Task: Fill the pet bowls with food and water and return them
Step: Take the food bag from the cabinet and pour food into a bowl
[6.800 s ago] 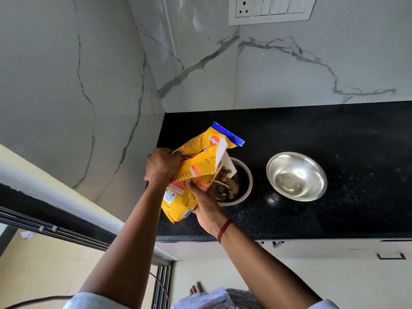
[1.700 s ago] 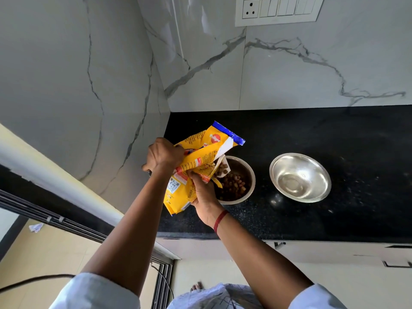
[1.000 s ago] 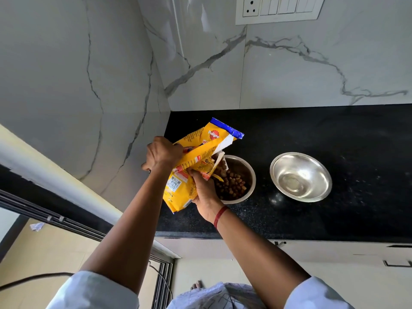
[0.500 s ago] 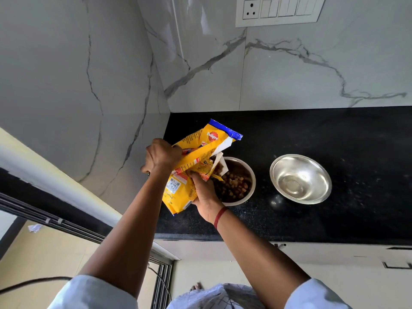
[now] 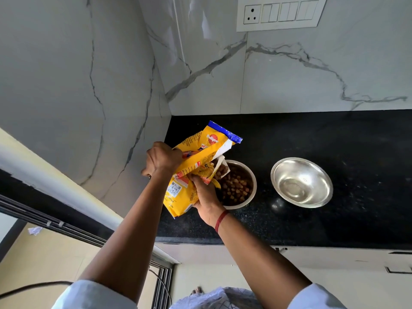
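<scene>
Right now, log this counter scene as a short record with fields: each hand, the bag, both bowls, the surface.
left hand: grips the yellow plastic pet food bag at its upper side
right hand: grips that bag from below, near its torn mouth
bag: tilted, mouth over the left round steel bowl
food: brown kibble lies in that bowl
right round steel bowl: no food in it, stands apart from the other
surface: black speckled stone counter bears both bowls
</scene>
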